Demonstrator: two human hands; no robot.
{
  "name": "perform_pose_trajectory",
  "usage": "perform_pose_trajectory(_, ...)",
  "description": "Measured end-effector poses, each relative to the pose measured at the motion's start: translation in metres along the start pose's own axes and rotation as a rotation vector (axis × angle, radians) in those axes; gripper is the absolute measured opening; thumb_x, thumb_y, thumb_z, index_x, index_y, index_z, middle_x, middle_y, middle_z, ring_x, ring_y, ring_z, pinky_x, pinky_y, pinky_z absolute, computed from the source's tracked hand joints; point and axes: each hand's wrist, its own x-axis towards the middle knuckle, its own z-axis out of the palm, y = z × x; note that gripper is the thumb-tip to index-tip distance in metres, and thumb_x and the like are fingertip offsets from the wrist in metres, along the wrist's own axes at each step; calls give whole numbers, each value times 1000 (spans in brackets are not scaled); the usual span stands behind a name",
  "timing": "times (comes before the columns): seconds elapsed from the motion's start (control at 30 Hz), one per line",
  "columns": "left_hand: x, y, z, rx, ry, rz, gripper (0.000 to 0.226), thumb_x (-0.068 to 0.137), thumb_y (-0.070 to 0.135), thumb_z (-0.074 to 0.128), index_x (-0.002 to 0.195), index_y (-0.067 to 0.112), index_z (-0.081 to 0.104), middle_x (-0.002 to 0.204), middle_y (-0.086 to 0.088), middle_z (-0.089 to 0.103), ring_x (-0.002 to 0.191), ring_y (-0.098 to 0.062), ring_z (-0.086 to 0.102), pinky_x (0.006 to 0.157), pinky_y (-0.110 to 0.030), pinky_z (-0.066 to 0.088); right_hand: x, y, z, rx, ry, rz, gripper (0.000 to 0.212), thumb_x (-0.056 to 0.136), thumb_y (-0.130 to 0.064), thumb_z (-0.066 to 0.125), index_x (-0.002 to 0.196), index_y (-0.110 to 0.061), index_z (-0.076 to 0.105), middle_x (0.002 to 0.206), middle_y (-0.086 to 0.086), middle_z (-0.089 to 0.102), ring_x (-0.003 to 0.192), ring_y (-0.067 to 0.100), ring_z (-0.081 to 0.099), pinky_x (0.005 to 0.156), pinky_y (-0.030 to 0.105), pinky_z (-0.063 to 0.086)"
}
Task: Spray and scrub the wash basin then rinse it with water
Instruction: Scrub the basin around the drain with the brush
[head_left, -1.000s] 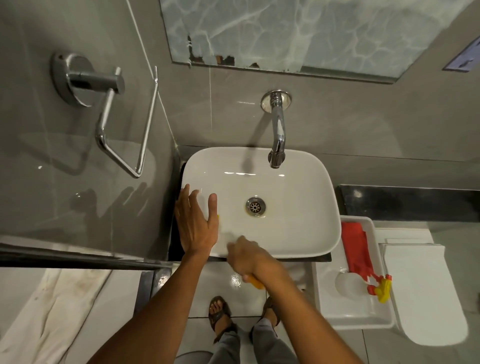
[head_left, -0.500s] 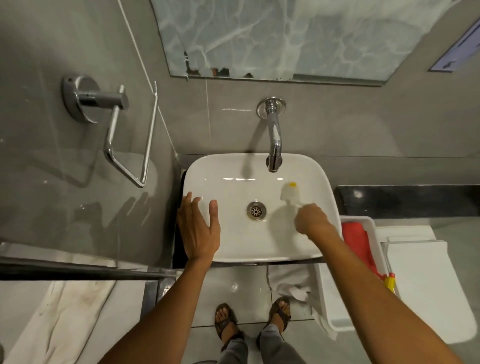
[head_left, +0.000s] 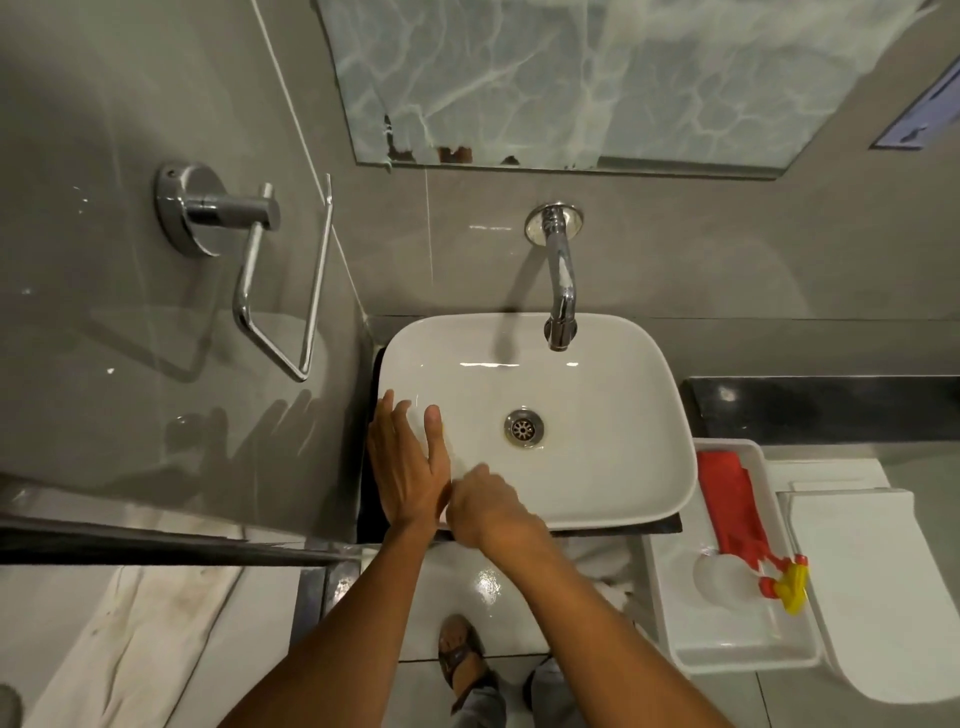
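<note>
Two hands at the near-left corner of a white basin.

The left hand (head_left: 408, 465) lies flat and open, fingers spread, on the basin's (head_left: 613, 452) left rim. The right hand (head_left: 485, 506) sits just beside it, touching it at the near rim, curled into a fist; what it grips is hidden, apart from a sliver of yellow by the left thumb. The basin's long side runs left to right. The drain (head_left: 523, 427) lies beyond the right hand, and the tap (head_left: 561, 291) points down over the far rim.
</note>
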Motion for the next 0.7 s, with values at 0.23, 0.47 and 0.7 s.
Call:
perform_pose_trajectory(0.23,-1,-3,2,-34,19,-46,82,108,73,14,140,13,60,168,-4,45,153,-28,46,129,-49,37,69,8,-69,30,259,79,46,103,-13,47,146,1,41,150,17,51,142,35,51,113,42,43)
perform_pose_trajectory(0.47,-1,0,0,14,3,-13,72,110,67,21,139,14,59,168,-7,44,152,-30,45,126,-51,40,56,122,-109,49,286,301,43,101,-12,51,141,0,45,137,20,60,121,39,66,101,47,57)
perform_pose_trajectory(0.7,-2,-1,3,-14,15,-9,75,109,71,21,139,15,58,167,-6,44,150,-31,47,125,-52,42,11,121,-52,-74,7,185,36,104,-11,43,134,1,58,124,19,61,105,33,70,71,28,49)
